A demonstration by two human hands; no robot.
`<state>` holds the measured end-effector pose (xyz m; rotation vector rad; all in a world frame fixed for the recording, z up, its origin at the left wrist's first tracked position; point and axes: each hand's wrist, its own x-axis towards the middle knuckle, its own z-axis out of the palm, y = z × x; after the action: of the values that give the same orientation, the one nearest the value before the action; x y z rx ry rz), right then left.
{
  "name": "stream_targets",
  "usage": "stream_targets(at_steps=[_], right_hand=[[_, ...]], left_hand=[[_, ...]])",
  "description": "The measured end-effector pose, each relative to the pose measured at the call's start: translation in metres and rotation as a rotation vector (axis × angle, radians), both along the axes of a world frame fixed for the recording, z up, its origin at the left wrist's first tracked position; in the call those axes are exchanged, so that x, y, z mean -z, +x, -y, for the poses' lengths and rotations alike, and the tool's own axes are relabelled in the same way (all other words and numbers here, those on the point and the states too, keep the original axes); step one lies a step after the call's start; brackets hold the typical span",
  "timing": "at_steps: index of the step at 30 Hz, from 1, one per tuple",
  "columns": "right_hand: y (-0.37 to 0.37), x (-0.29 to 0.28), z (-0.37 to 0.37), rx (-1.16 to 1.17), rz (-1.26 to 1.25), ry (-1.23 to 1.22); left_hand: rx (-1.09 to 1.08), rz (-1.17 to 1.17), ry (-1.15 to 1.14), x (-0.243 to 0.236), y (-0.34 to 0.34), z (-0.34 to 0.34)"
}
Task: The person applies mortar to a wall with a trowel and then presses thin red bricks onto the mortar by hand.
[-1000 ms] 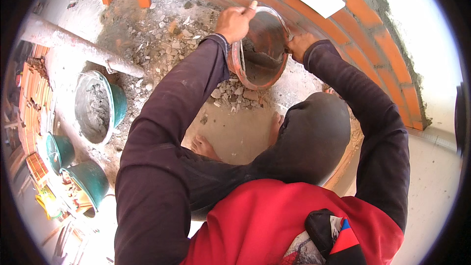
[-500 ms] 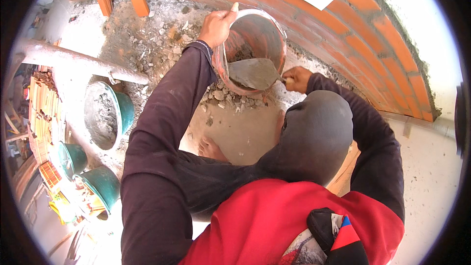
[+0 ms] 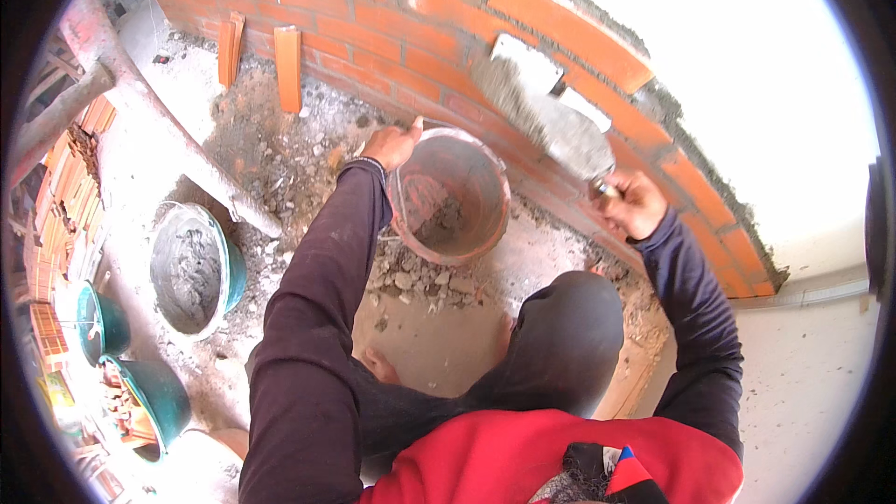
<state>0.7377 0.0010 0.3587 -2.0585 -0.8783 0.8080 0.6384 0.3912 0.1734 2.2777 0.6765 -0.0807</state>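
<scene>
My left hand (image 3: 392,147) is closed on the left rim of a mortar-smeared bucket (image 3: 478,177), which tilts toward me. Some grey mortar (image 3: 442,222) lies in its bottom. My right hand (image 3: 633,205) grips the short handle of a trowel (image 3: 577,137), raised to the right of the bucket in front of the orange brick wall (image 3: 401,28). Wet mortar (image 3: 509,98), blurred by motion, is on the trowel's far part. The blade partly covers two white plates on the wall.
Rubble (image 3: 425,278) lies around the bucket. At left stand a green tub of mortar (image 3: 193,271), a smaller green bucket (image 3: 112,325) and a green bucket of brick pieces (image 3: 163,397). A pole (image 3: 159,117) slants across; loose bricks (image 3: 287,70) lean on the wall.
The trowel has come out of the bucket and moved up and right to the wall, carrying mortar. My left hand stays on the bucket rim. The view has shifted toward the wall.
</scene>
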Motion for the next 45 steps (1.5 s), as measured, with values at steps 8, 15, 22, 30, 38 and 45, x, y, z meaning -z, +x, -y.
stream_targets(at_steps=[8, 15, 22, 30, 38, 45], right_hand=[[0.039, -0.129, -0.073, 0.031, -0.152, 0.199], [0.065, -0.17, -0.115, 0.071, -0.054, -0.079], [0.051, -0.193, -0.124, -0.031, 0.368, -0.237], [0.044, -0.202, -0.132, 0.063, 0.646, -0.381], [0.045, -0.204, -0.124, 0.081, 0.808, -0.399], [0.048, -0.203, -0.113, -0.132, 1.133, -0.34]], left_hand=[[-0.267, -0.043, 0.207, -0.038, 0.007, 0.006], [-0.331, 0.431, 0.004, -0.1, 0.04, 0.038], [-0.277, 0.729, -0.015, -0.137, 0.049, 0.061], [-0.052, 0.935, -0.046, -0.159, 0.065, 0.09], [0.058, 0.8, -0.074, -0.162, 0.073, 0.099], [0.075, 0.809, -0.078, -0.163, 0.079, 0.101]])
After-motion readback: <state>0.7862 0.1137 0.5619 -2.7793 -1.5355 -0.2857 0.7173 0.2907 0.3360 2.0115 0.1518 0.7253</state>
